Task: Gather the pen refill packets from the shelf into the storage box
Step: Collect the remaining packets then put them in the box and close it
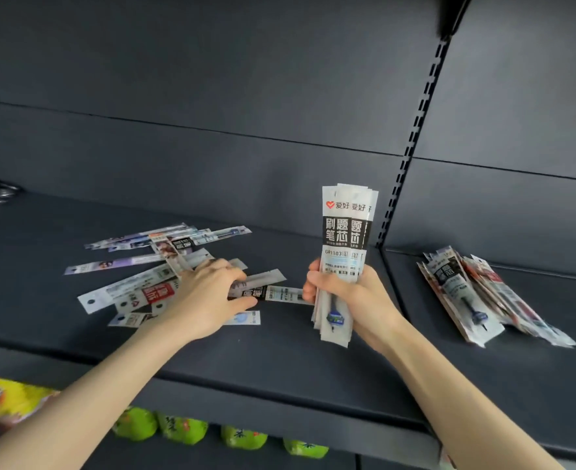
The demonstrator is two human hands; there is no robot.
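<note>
The person was in the middle of picking up: the left hand (208,293) lay on the loose packets (164,276) spread over the left part of the dark shelf (280,361), its fingers curled around one packet (263,290), and it seemed ready to lift that one next. The right hand (351,300) was closed tight on a standing bunch of packets (346,245) near the middle, and another pile (476,293) lay toward the shelf's right end. No storage box could be seen, and green bottles (185,430) stood on the shelf below in what looked like a shop.
</note>
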